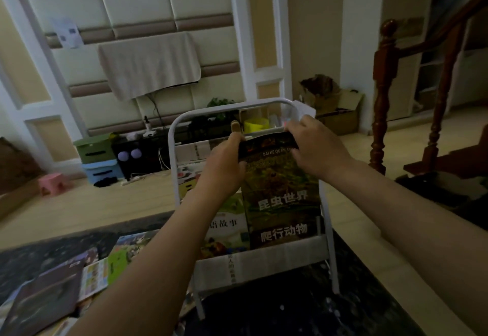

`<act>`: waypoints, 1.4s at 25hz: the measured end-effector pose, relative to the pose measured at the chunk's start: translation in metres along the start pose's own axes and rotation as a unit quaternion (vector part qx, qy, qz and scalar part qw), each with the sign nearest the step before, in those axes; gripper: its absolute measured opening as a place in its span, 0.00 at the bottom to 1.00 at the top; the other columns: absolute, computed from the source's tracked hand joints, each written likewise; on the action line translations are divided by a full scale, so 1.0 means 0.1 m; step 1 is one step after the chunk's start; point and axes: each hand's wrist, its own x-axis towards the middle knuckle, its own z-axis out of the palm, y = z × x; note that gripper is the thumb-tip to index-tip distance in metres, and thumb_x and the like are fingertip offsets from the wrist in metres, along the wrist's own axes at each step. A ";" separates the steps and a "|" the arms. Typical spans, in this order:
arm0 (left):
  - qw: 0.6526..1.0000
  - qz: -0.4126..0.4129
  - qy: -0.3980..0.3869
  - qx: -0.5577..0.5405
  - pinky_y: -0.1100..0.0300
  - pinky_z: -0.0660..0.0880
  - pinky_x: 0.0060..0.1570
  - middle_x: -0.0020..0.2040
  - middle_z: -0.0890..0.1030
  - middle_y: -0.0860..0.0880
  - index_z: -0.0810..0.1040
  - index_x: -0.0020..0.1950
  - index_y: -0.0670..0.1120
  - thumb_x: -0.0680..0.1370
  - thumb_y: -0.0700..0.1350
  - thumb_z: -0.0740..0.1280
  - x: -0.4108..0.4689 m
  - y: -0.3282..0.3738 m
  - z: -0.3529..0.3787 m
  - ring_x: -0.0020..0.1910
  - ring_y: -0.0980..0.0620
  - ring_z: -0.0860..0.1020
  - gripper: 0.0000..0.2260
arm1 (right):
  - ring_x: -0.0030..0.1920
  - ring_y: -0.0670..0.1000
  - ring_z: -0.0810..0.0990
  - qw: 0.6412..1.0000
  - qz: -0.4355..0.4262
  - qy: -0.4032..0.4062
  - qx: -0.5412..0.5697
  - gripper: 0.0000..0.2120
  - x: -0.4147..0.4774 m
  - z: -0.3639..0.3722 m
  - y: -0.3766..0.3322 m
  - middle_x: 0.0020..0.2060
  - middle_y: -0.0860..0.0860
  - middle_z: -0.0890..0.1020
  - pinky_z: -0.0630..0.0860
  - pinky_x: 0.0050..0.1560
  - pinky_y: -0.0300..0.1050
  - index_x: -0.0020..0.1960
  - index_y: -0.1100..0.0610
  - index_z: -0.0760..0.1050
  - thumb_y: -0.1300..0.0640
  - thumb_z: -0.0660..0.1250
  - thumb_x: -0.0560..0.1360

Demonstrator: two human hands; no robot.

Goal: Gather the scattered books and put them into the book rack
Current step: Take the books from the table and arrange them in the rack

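Note:
A white metal book rack point(174, 129) with fabric pockets stands on a dark rug in front of me. A dark green insect book point(280, 185) stands upright in the rack's lower pocket, on the right. My left hand point(224, 166) grips its top left corner and my right hand point(314, 145) grips its top right edge. Beside it in the same pocket sits a light green storybook point(229, 225). Several scattered books point(92, 269) lie on the rug at the lower left, among them a dark-covered one point(45, 301).
A wooden stair post point(383, 93) and railing rise at the right. Stacked green and blue storage boxes point(97, 159) and a pink stool point(52, 182) stand by the far wall. Cardboard boxes point(335, 108) sit behind the rack.

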 end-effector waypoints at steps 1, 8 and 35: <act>1.000 0.002 0.002 0.011 0.50 0.78 0.53 0.56 0.77 0.47 0.67 0.68 0.45 0.77 0.37 0.67 0.03 -0.01 0.05 0.53 0.48 0.76 0.21 | 0.51 0.59 0.77 1.000 -0.004 0.010 -0.009 0.15 0.00 0.06 0.04 0.52 0.57 0.74 0.79 0.42 0.54 0.62 0.58 0.71 0.64 0.65 0.76; 0.993 0.005 -0.014 0.114 0.55 0.73 0.44 0.55 0.74 0.46 0.69 0.59 0.46 0.76 0.41 0.68 -0.01 -0.21 0.41 0.49 0.48 0.75 0.14 | 0.34 0.57 0.75 0.992 -0.072 0.043 -0.097 0.09 -0.16 0.44 0.19 0.36 0.57 0.76 0.64 0.30 0.43 0.45 0.61 0.75 0.68 0.71 0.68; 0.986 -0.014 -0.021 0.163 0.52 0.78 0.52 0.74 0.64 0.47 0.58 0.77 0.45 0.78 0.40 0.66 -0.29 -0.39 0.86 0.62 0.45 0.75 0.30 | 0.68 0.58 0.70 0.997 -0.008 -0.047 -0.055 0.27 -0.37 1.02 0.11 0.66 0.57 0.74 0.64 0.72 0.54 0.75 0.59 0.65 0.62 0.65 0.77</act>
